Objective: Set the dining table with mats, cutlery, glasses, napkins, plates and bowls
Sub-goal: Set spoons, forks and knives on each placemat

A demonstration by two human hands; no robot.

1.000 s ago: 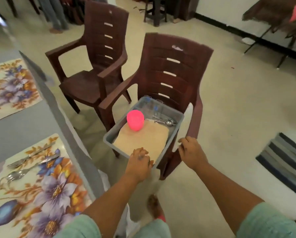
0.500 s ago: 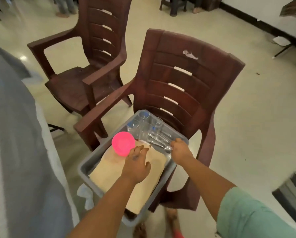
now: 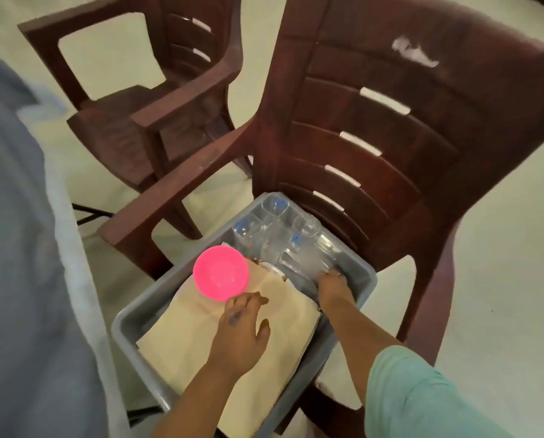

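Grey tub (image 3: 364,287) on chair seat (image 3: 422,172): glasses (image 3: 275,235) far end, pink bowl (image 3: 220,273) on tan napkins (image 3: 188,330), all unplaced. Left hand (image 3: 240,339) relaxed over napkins; right hand (image 3: 332,284) among glasses, grip unclear.

Brown chair (image 3: 375,128) seat carries grey tub (image 3: 364,281); second chair (image 3: 169,99) beside.

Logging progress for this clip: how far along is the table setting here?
Done: nothing visible now. In hand: both hands reach into the grey tub; left hand over the beige mats, right hand at the clear glasses. Left: pink bowl, glasses and mats remain inside.
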